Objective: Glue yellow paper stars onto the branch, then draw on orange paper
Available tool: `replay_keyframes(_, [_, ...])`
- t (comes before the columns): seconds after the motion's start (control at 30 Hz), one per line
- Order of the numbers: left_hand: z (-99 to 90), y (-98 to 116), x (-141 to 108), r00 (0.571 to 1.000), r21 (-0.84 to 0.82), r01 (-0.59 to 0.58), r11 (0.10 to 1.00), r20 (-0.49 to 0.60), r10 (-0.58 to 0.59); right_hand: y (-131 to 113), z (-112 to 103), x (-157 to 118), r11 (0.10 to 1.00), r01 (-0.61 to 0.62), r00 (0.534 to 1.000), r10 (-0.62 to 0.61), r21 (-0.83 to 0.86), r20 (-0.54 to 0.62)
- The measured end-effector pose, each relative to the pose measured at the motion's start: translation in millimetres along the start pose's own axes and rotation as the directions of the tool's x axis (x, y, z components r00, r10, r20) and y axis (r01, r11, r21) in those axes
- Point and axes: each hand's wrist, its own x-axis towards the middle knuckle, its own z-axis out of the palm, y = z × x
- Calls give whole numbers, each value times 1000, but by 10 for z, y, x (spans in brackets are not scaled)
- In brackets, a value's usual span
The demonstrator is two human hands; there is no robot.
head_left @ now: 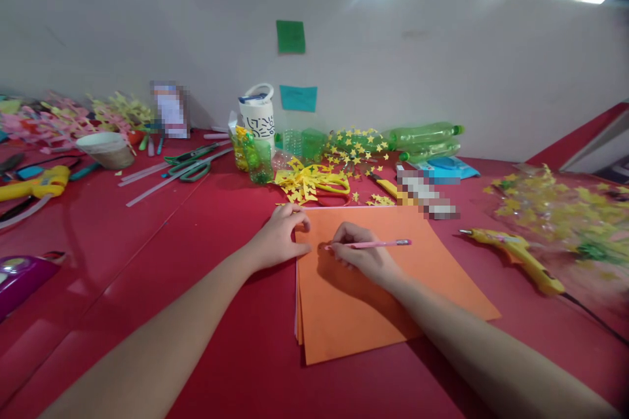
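Note:
A stack of orange paper sheets [393, 314] lies on the red table in front of me. My right hand [363, 252] rests on the top sheet, its fingers pinched round a pink pencil [378, 244] whose eraser end points right. The pencil's tip is hidden by my fingers, close to the sheet's left side. At the paper's upper left edge sits my left hand [282, 236], thumb and fingers apart, fingertips touching the sheet. Just beyond the paper lie yellow paper cut-outs [302, 183] and yellow-handled scissors [334, 186].
Green plastic bottles [427, 137], a white tumbler [258, 118] and yellow star cut-outs [356, 144] stand along the back wall. A yellow glue gun [515, 255] with a cord lies at right. Another glue gun [39, 184], a white cup [105, 149] and green scissors [194, 163] are at left.

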Motion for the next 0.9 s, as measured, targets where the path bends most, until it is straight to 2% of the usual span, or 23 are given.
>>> replay_keyframes(0.43, [-11,23,5,1000,16,8,1000,8,-8,-9,1,-7,999,28,999,-27,-41,29])
replay_keyframes(0.9, [-16,26,12,1000,2,18,1000,14,-18,-19,48,37,1000,-6,997,5,-15,-82])
